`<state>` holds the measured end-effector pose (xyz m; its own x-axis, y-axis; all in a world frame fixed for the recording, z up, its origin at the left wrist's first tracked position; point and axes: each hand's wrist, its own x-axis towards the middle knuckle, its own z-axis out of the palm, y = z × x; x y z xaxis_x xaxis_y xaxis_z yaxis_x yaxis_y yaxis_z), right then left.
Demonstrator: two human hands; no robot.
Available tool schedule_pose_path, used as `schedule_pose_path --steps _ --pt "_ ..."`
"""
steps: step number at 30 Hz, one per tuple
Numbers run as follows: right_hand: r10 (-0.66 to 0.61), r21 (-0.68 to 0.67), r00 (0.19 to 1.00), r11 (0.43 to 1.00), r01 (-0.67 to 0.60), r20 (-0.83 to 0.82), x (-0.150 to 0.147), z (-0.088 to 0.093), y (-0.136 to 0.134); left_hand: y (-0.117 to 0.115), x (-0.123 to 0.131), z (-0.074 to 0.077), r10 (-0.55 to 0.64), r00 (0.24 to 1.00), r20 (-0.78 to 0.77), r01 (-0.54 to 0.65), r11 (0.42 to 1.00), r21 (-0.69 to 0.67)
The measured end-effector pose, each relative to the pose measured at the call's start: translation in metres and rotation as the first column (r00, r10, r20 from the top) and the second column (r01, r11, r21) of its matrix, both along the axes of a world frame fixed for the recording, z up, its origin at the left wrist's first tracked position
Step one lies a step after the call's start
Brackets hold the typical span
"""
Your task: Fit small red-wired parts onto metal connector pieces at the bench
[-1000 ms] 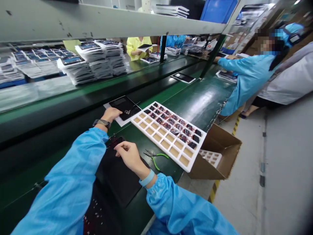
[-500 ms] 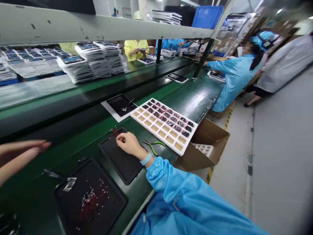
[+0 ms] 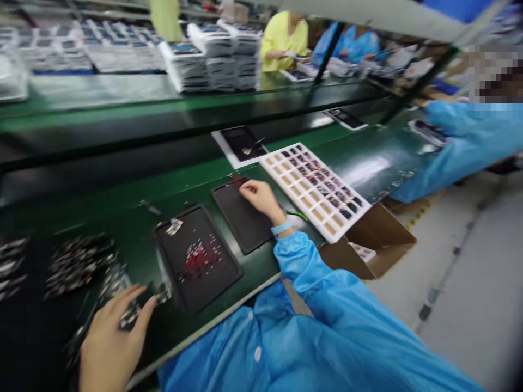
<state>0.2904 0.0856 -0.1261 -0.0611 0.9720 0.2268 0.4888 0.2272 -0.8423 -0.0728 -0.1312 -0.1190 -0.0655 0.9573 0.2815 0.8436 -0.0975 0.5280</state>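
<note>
My left hand [image 3: 116, 326] is low at the left, thumb and fingers apart, above small metallic parts [image 3: 129, 317] on the bench. Curled over the top end of a black tablet-shaped panel [image 3: 250, 220] is my right hand [image 3: 263, 198]; whatever its fingertips pinch is too small to see. Red wires [image 3: 237, 178] lie at that panel's top edge. Between the hands, a second black panel [image 3: 218, 288] carries a small circuit board [image 3: 174, 226] and a scatter of red and white bits [image 3: 200, 256]. Green-handled pliers [image 3: 297, 215] lie partly hidden behind my right wrist.
A white compartment tray [image 3: 286, 188] with dark parts and red wires stands on the right. Below it is an open cardboard box [image 3: 388, 234]. Blurred heaps of small parts [image 3: 77, 264] lie at left. Stacked tablets [image 3: 210, 60] stand behind; co-workers sit farther off.
My view has swung left and down. My left hand has come down over the small parts, its fingers now apart. My right hand stays at the top of the same panel.
</note>
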Motion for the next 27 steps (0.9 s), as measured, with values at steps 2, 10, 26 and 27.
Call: schedule_pose_path --steps 2,10,26,27 --pt "-0.070 0.029 0.995 0.997 0.072 -0.064 0.011 0.002 0.009 -0.008 -0.006 -0.019 0.065 0.997 -0.031 -0.066 0.997 -0.027" --pt "-0.144 0.137 0.975 0.983 0.122 0.168 0.021 -0.013 0.021 0.002 -0.004 -0.029 0.141 0.985 -0.097 -0.150 0.985 -0.087" --pt "-0.170 0.216 0.939 0.971 0.107 0.300 0.008 -0.033 0.041 -0.013 0.016 -0.030 0.142 0.989 -0.034 -0.144 0.984 -0.104" --pt "-0.176 0.212 0.948 0.970 0.120 0.266 0.009 -0.031 0.040 -0.012 0.015 -0.030 0.143 0.990 -0.017 -0.144 0.985 -0.097"
